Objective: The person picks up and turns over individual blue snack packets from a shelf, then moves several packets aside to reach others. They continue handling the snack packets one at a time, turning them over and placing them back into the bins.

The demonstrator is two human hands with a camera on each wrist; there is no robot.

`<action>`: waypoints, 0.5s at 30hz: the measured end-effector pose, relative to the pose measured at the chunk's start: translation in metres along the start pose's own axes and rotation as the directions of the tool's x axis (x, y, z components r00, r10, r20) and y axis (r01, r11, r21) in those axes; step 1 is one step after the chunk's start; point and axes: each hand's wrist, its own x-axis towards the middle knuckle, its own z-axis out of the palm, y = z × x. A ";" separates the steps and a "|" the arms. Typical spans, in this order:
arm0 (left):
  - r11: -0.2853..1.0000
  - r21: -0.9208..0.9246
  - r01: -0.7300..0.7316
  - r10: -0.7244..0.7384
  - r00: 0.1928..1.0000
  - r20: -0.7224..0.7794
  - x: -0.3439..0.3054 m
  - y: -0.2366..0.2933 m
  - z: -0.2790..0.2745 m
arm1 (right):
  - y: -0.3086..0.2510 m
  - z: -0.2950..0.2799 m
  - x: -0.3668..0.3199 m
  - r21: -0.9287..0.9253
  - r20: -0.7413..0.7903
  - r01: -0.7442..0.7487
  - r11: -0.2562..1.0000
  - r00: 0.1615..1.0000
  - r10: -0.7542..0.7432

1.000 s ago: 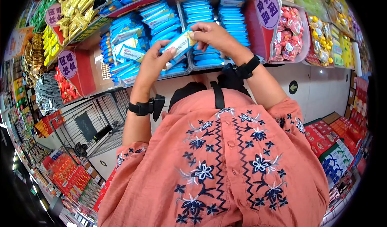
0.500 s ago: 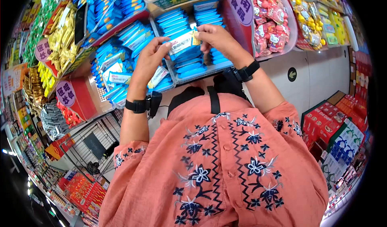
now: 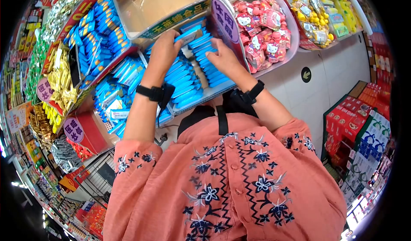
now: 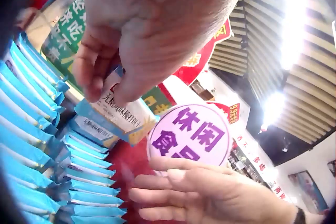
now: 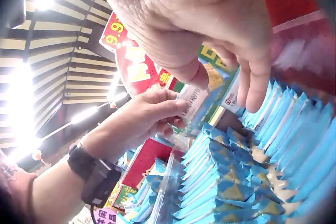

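Pinched between thumb and fingers of my left hand [image 3: 166, 50] is a blue and white wrapped packet [image 3: 191, 36], above the far end of two rows of blue packets [image 3: 184, 80]. In the left wrist view, the left hand [image 4: 142, 35] grips the packet [image 4: 123, 109] by one end, and the right hand [image 4: 205, 195] has its fingers extended, apart from it. My right hand [image 3: 225, 60] is over the right-hand row in the head view. From the right wrist, the packet [image 5: 195, 100] shows beyond the right hand [image 5: 205, 24], partly covered by its fingers.
Right of the rows stand a round purple sign [image 3: 225, 20] and a tub of pink packets [image 3: 262, 31]. Behind is a clear bin [image 3: 165, 5]. Gold packets [image 3: 62, 76] lie left, a wire cart [image 3: 92, 177] stands lower left, and red boxes [image 3: 342, 125] are stacked at right.
The right hand has let go of the packet and moved to its right. My left hand has carried the packet up toward the rows' far end. The view has shifted to the right.
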 end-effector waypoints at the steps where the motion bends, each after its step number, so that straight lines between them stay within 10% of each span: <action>1: 0.999 0.043 -0.010 0.011 1.000 -0.007 0.008 -0.004 0.010 | 0.005 -0.001 0.001 0.021 0.037 -0.013 1.000 0.999 0.012; 15: 0.940 0.337 0.049 -0.047 0.999 -0.012 0.047 -0.015 0.078 | 0.005 -0.022 -0.007 0.164 0.291 -0.206 0.965 0.945 0.152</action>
